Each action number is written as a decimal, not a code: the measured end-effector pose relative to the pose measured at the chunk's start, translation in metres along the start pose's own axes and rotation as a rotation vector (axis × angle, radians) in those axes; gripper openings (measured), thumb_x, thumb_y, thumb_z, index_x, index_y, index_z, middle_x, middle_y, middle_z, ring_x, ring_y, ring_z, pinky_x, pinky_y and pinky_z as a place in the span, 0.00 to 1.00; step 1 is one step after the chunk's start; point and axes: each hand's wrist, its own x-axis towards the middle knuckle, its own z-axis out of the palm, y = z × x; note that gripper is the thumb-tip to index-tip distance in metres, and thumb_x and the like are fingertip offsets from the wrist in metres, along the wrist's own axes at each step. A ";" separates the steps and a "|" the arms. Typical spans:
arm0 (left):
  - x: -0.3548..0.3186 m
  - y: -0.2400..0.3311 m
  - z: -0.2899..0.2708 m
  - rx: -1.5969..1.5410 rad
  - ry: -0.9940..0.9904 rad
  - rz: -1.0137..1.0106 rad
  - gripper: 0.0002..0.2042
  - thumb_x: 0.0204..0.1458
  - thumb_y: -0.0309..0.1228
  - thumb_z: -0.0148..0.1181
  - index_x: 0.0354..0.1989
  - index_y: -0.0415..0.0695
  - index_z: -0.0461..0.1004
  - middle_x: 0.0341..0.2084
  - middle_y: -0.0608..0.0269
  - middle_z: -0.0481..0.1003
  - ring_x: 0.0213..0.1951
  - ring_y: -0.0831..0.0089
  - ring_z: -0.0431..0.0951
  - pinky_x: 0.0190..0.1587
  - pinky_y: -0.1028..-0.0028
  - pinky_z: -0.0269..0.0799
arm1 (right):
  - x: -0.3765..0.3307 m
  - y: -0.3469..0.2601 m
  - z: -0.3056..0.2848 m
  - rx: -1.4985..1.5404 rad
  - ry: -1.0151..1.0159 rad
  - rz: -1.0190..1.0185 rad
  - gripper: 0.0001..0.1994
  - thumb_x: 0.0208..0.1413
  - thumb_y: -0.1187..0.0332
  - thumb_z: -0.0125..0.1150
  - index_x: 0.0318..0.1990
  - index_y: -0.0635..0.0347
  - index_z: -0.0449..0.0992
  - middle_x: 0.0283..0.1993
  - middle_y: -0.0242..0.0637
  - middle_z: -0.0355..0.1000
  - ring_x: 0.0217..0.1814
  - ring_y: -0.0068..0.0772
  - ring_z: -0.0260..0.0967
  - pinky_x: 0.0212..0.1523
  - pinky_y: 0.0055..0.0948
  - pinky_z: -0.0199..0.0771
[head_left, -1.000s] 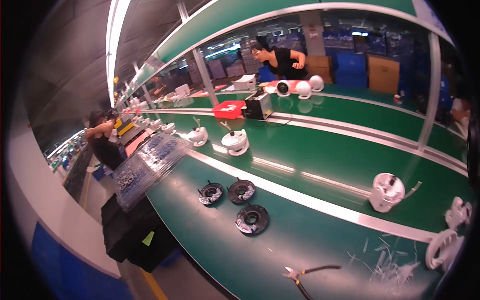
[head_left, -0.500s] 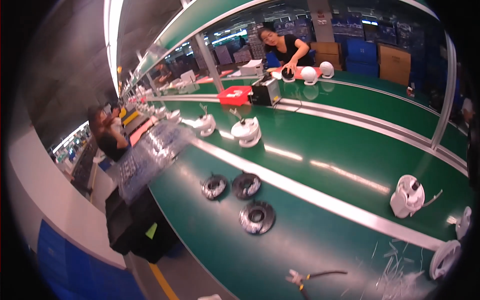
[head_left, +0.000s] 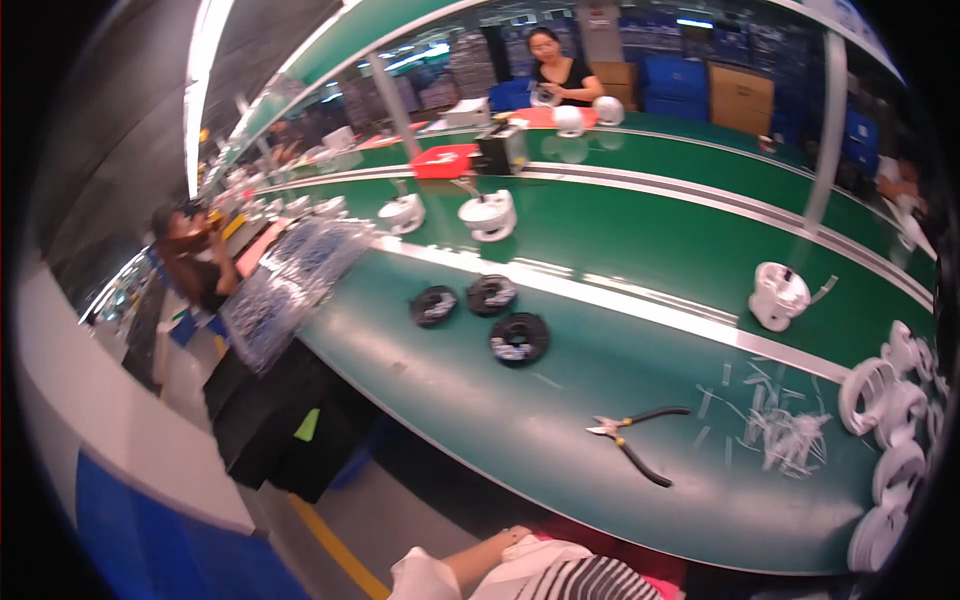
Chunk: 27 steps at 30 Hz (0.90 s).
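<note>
**Grip state.** Neither the left hand nor the right hand was in the picture. One bare forearm (head_left: 480, 560) with a white sleeve entered at the lower edge and ended at the near rim of the green bench (head_left: 560, 470), where the hand was hidden. Which arm it was, and whether its grip was wide, narrow or holding anything, could not be told.

**Nearest tool.** The side cutters (head_left: 632, 442) lay flat on the bench, ahead of the hidden grip and to its right, well apart from it. The black handles were spread and pointed away to the right, and the metal jaws pointed left.

**Handling note (judgement).**
- The cutters would best be taken by both handles together, with the palm over the pivot.
- The jaws should be kept clear of the loose white offcuts (head_left: 785, 435), which lay just beyond the handles.
- A reach from the right would probably scatter that litter.

**Count.**
- Side cutters: one.
- Black discs (head_left: 518, 338): three, ahead of the grip and beyond the cutters, two side by side and one nearer.
- White round housings (head_left: 868, 395) stacked at the far right: about five. The rim distortion prevented an exact count.
- White housing (head_left: 778, 296) standing alone on the belt: one.
- White housings (head_left: 487, 215) farther up the belt: two.
- Red tray (head_left: 443, 160): one.
- Co-workers: one across the line (head_left: 562, 78) and one at the left (head_left: 190, 255).
</note>
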 end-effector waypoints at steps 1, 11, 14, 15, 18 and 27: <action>0.007 0.019 -0.004 0.012 -0.039 0.025 0.29 0.50 0.52 0.40 0.47 0.36 0.64 0.42 0.48 0.68 0.45 0.63 0.67 0.48 0.69 0.60 | -0.013 0.020 -0.009 0.009 0.046 0.040 0.18 0.44 0.61 0.55 0.37 0.68 0.70 0.35 0.50 0.69 0.42 0.48 0.66 0.43 0.33 0.65; -0.085 0.260 -0.072 0.106 -0.392 1.085 0.21 0.52 0.38 0.41 0.53 0.41 0.58 0.50 0.54 0.62 0.46 0.68 0.67 0.48 0.72 0.60 | -0.150 -0.103 -0.092 0.037 -0.245 -0.314 0.22 0.46 0.57 0.55 0.45 0.63 0.67 0.49 0.45 0.64 0.52 0.42 0.60 0.51 0.34 0.58; -0.130 0.358 -0.079 -0.211 -0.510 1.460 0.20 0.50 0.39 0.44 0.51 0.44 0.60 0.50 0.49 0.61 0.46 0.62 0.67 0.47 0.67 0.62 | -0.180 -0.214 -0.132 0.241 0.076 -0.982 0.24 0.49 0.55 0.49 0.48 0.65 0.62 0.45 0.52 0.65 0.41 0.44 0.67 0.43 0.36 0.67; -0.151 0.365 -0.071 -0.464 -0.496 1.529 0.22 0.48 0.42 0.44 0.50 0.44 0.62 0.48 0.43 0.60 0.46 0.54 0.65 0.47 0.63 0.61 | -0.175 -0.230 -0.132 0.158 0.141 -1.222 0.28 0.53 0.49 0.40 0.50 0.66 0.59 0.45 0.55 0.63 0.40 0.44 0.67 0.42 0.32 0.68; -0.124 0.367 -0.045 -0.776 -0.616 1.421 0.22 0.46 0.45 0.46 0.47 0.45 0.64 0.46 0.37 0.60 0.46 0.48 0.64 0.47 0.59 0.60 | -0.174 -0.216 -0.051 0.694 0.663 -1.248 0.26 0.52 0.50 0.42 0.46 0.67 0.61 0.41 0.53 0.65 0.37 0.43 0.66 0.37 0.30 0.68; -0.073 0.277 0.033 -0.562 -1.284 0.703 0.14 0.43 0.34 0.50 0.39 0.41 0.67 0.35 0.47 0.66 0.37 0.59 0.68 0.37 0.66 0.64 | -0.171 -0.138 -0.009 -0.020 0.973 -1.455 0.22 0.50 0.52 0.45 0.45 0.61 0.64 0.46 0.47 0.63 0.47 0.42 0.58 0.45 0.41 0.56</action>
